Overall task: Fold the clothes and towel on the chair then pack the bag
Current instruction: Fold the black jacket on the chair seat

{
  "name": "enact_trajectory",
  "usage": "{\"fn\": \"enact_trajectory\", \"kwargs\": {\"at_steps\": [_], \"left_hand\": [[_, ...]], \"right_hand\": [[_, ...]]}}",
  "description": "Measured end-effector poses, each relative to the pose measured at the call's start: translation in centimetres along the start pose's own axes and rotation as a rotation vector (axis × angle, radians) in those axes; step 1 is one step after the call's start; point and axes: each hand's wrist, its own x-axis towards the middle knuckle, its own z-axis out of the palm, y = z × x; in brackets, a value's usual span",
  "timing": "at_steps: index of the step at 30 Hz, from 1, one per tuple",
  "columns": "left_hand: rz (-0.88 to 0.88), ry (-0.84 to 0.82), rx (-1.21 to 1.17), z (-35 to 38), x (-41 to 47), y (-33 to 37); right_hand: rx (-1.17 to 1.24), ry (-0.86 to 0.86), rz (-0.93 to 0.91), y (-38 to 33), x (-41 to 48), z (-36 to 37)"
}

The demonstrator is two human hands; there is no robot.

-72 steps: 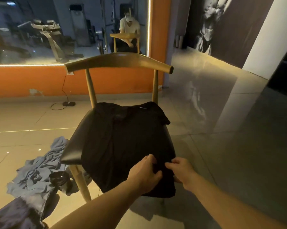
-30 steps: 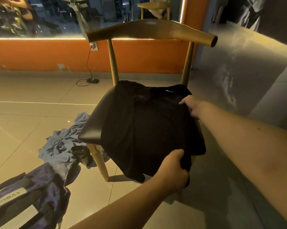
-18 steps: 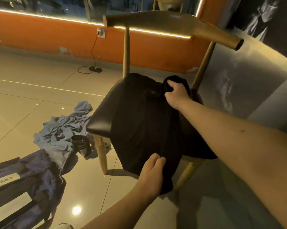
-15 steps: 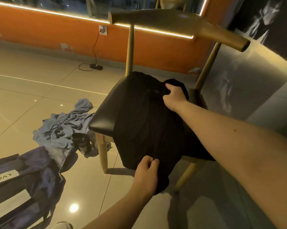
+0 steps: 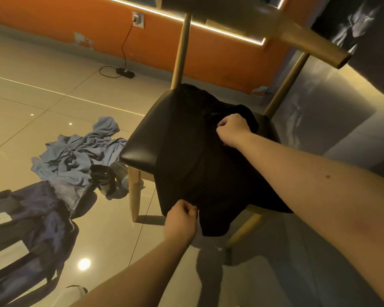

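- The black shirt (image 5: 197, 165) lies spread across the seat of the chair (image 5: 142, 147). Its near edge spills over the chair's front rim and hangs toward the floor.
- The right hand (image 5: 233, 129) is closed on a bunch of the shirt near the chair's back post. Its fingers are curled tightly into the cloth.
- The left hand (image 5: 181, 218) pinches the hanging hem at the chair's front edge, thumb against fingers.
- Holding opposite ends like this probably serves to carry one side over as a straight lengthwise fold, with the seat as a flat support.
- The shirt looks matt and limp. A soft ridge runs along its length, and one loose corner droops below the chair's front rim. In the dim light I cannot make out seams or sleeves.
- A crumpled light-blue heap of fabric (image 5: 76, 156) lies on the floor to the chair's left. Whether it is the towel or a garment I cannot tell.
- A dark round container (image 5: 100, 176) sits on that heap beside the chair's front-left leg.
- The dark-blue bag (image 5: 31, 229) lies on the floor, nearer the camera than the heap and further left of the chair.
- As I judge it, folding is at an early stage and packing has not begun.
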Motion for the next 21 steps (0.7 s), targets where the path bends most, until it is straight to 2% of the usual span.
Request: {"fn": "enact_trajectory", "kwargs": {"at_steps": [7,13,17,21], "left_hand": [[0.053,-0.024,0.047,-1.3,-1.5,1.1],[0.179,-0.007,0.132,-1.7,-3.1,5.5],[0.412,0.051,0.293,-1.6,-3.2,10.0],[0.797,0.106,0.588,-0.7,-0.9,12.8]], "right_hand": [[0.246,0.226,-0.071,3.2,-8.0,-0.7],[0.480,0.291,0.003,7.4,-18.1,-1.2],[0.532,0.234,0.178,10.7,-22.3,1.5],[0.431,0.063,0.400,13.9,-22.3,5.8]]}}
